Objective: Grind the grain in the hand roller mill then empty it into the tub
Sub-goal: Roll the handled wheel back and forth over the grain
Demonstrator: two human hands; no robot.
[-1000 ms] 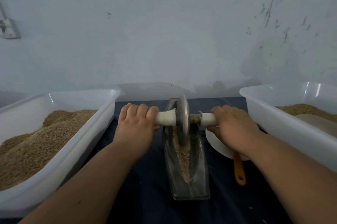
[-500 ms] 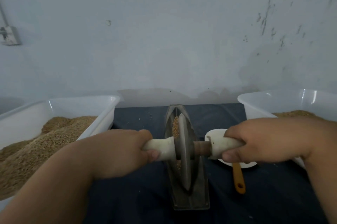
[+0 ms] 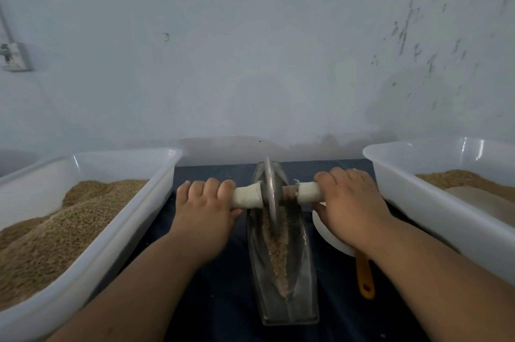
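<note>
Mid-grind, your left hand (image 3: 206,203) and right hand (image 3: 351,202) grip the roller (image 3: 269,191) between them; next, draw it back over the grain (image 3: 278,254).

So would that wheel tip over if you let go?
Probably: the wheel is a thin disc on edge, steadied only by its handles, so it'd likely lean. The trough's sloped sides might catch it. It looks metal, so probably heavy.

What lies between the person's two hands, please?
In the head view, the mill's upright metal wheel stands between the left hand and the right hand, which grip its white handles, above the grain-filled trough.
</note>
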